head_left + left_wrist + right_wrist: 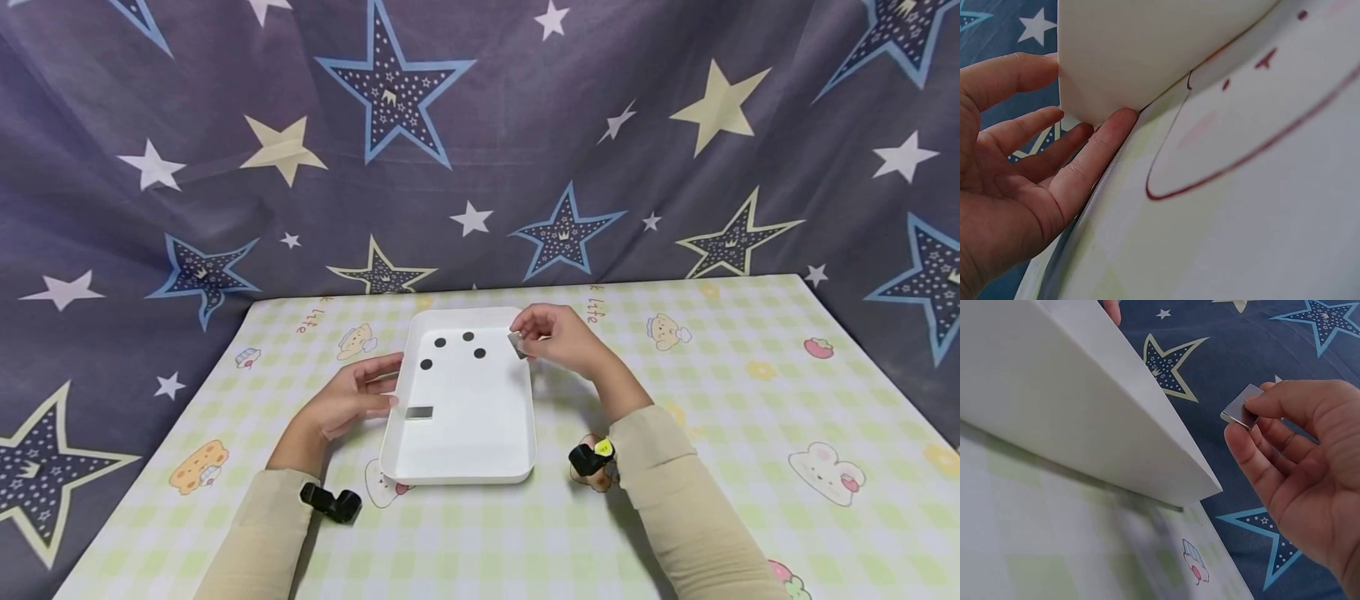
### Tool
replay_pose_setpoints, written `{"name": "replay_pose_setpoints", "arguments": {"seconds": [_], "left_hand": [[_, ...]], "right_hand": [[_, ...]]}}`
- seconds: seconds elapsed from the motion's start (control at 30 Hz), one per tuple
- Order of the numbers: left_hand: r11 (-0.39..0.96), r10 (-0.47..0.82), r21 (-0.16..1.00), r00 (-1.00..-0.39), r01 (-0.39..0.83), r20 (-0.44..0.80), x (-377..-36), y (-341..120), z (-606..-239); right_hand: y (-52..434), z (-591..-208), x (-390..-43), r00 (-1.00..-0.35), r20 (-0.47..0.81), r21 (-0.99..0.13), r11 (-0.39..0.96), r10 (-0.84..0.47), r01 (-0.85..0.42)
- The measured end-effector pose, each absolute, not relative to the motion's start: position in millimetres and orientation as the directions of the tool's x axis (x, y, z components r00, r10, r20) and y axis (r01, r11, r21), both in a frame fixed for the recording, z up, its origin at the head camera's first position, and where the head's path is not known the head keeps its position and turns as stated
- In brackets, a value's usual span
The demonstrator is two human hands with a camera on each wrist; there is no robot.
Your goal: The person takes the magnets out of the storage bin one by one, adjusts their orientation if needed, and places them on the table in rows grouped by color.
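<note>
A small square grey metal plate (1241, 407) is pinched between thumb and fingertips of the right hand (558, 337), above the far right corner of the shallow white rectangular tray (525, 433). The left hand (352, 400), fingers straight, touches the tray's left wall. A green-checked cartoon tablecloth (750, 417) covers the table; a star-patterned navy curtain (480, 142) hangs behind.

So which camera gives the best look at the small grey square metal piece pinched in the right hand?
The right wrist view: the small grey square metal piece sits close and sharp between the right hand's thumb and fingers. The head view shows it tiny; the left wrist view misses it.
</note>
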State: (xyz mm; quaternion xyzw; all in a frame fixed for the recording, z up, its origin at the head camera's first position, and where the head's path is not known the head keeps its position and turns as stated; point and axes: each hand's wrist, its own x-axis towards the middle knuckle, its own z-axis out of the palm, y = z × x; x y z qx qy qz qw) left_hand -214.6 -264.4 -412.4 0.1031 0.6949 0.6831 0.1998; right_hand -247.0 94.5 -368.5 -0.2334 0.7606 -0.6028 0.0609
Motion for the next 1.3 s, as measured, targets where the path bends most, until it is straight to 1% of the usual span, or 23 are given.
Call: {"name": "replay_pose_setpoints", "arguments": {"seconds": [0.27,0.53,0.9,1.03,1.3], "left_hand": [[0.047,0.417,0.990,-0.898,-0.134,-0.141,-213.5,-264.9,-410.7],[0.053,0.411,0.989,-0.899,-0.141,-0.150,-212.9,-264.4,-408.5],[0.054,0.407,0.988,-0.900,-0.144,-0.153,-211.8,-264.3,-408.0],[0.055,0.407,0.989,-0.901,-0.139,-0.150,-211.9,-264.3,-408.3],[0.052,0.414,0.989,-0.898,-0.137,-0.146,-212.7,-264.0,-409.8]], "right_hand": [[103.4,-370.2,-244.6,-0.897,0.196,-0.941,0.180,-0.396,-0.285],[112.8,-377.2,-245.3,-0.918,0.173,-0.940,0.217,-0.358,-0.262],[126.7,-388.4,-249.0,-0.923,0.173,-0.943,0.213,-0.343,-0.255],[130.1,-390.1,-248.9,-0.927,0.172,-0.952,0.187,-0.332,-0.244],[137.5,-395.7,-247.8,-0.945,0.168,-0.961,0.165,-0.282,-0.221]]}}
